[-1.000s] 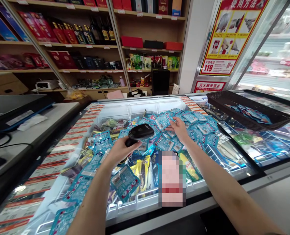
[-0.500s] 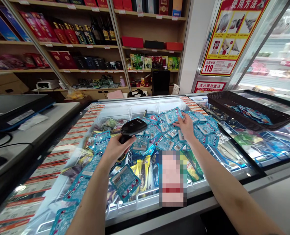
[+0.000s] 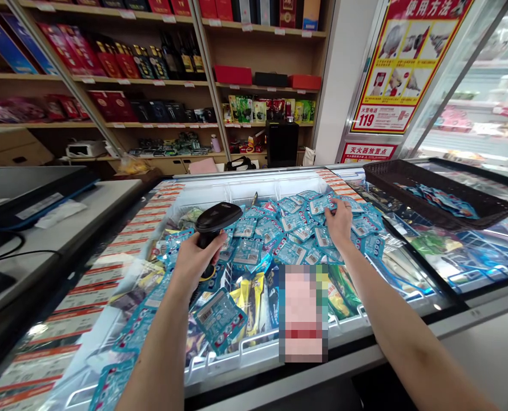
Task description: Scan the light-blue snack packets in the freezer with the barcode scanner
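Observation:
My left hand (image 3: pixel 196 258) is wrapped round the handle of a black barcode scanner (image 3: pixel 217 219), held over the open chest freezer (image 3: pixel 254 185). My right hand (image 3: pixel 338 222) reaches farther in, its fingers pinched on the edge of a blue packet (image 3: pixel 326 204) that lies on the heap of several blue packets (image 3: pixel 279 234). The scanner's head points toward the pile. Yellow and green packs (image 3: pixel 254 299) lie in the nearer wire compartments below my arms.
A black basket (image 3: pixel 434 194) with blue packets rests on the freezer lid to the right. On the left is a counter (image 3: pixel 65 222) with a dark device. Shelves of boxed goods (image 3: pixel 151 63) fill the back wall. A glass-door cooler (image 3: pixel 485 103) stands at the right.
My left hand has drawn the scanner left and slightly back. My right hand lifted a blue packet, then moved right and onto the pile again.

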A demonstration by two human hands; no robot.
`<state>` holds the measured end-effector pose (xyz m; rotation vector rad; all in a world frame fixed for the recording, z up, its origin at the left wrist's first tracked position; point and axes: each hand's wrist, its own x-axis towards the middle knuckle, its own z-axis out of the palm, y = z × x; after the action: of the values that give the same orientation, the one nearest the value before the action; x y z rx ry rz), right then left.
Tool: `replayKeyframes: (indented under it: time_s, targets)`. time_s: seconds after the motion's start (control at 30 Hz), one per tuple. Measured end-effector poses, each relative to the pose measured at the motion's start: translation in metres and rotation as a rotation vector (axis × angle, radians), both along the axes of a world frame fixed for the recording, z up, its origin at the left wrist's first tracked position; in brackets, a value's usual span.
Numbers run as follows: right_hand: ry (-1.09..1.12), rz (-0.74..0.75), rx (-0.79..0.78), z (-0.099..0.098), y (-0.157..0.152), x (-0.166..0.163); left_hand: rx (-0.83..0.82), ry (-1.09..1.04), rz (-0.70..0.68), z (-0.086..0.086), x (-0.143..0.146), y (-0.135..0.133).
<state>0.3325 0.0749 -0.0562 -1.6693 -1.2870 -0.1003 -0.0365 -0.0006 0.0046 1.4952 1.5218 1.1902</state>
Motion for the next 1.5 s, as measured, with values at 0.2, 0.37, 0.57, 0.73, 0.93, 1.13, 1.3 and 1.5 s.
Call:
replayKeyframes:
  time_s: [0.2,0.37,0.57,0.73,0.93,1.13,1.3,1.5]
  targets:
    - [-0.189,-0.101,-0.023,0.007,-0.010,-0.005,0.021,0.022,0.026,0.008,0.008,-0.007]
    - [-0.267,0.078,-0.033,0.019,-0.017,-0.030,-0.012,0.049,0.022,0.007,0.004,-0.003]
    - [-0.335,0.544,-0.166,0.012,-0.015,-0.080,-0.008,0.053,0.005,-0.001,-0.001,0.001]
    - [-0.518,0.528,-0.289,0.005,-0.016,-0.105,0.004,0.036,0.001,-0.004,-0.003,0.003]
    - [-0.559,0.477,-0.351,0.006,-0.015,-0.109,-0.035,0.040,0.022,0.001,-0.002,0.001]
    - [-0.572,0.370,-0.428,0.012,-0.012,-0.101,-0.025,0.020,-0.005,0.002,-0.002,0.001]
    - [-0.582,0.379,-0.473,0.022,-0.009,-0.100,-0.034,0.011,0.021,0.002,-0.002,0.001]
    - [-0.673,0.562,-0.621,0.033,0.014,-0.100,-0.034,0.000,0.009,0.001,-0.003,0.002]
